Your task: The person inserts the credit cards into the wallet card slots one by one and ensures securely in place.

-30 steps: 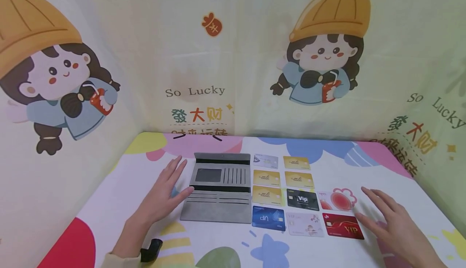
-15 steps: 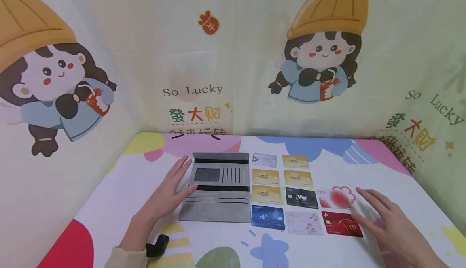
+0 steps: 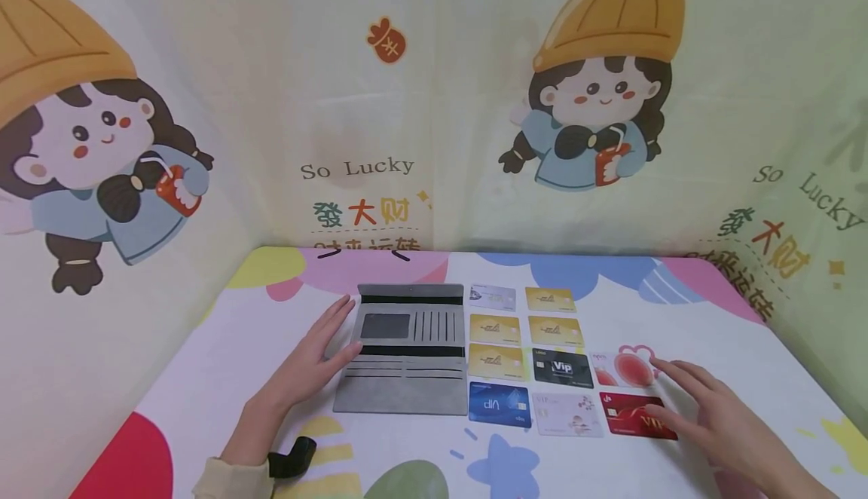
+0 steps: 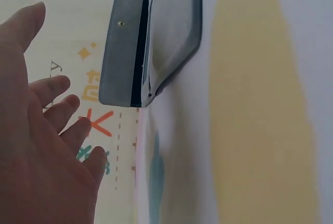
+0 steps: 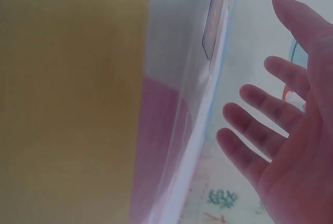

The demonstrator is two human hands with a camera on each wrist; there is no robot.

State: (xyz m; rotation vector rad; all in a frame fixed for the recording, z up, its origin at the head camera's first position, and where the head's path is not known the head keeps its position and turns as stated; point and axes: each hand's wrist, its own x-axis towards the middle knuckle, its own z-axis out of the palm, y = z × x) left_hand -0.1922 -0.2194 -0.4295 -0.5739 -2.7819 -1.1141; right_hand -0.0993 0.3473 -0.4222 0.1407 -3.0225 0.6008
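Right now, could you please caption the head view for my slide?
Left hand beside an open grey wallet, right hand at a red VIP card, nine more cards nearby.

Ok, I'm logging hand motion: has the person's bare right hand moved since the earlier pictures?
Yes, leftward: in the head view, the bare right hand now reaches further over the flat, red, rectangular VIP card, hiding more of it.

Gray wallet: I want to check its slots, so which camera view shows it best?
The head view: the gray wallet lies open, slots visible, the left hand covering just a bit of its edge. The left wrist view shows part of it, steeply angled and cropped at the top; the right wrist view shows none.
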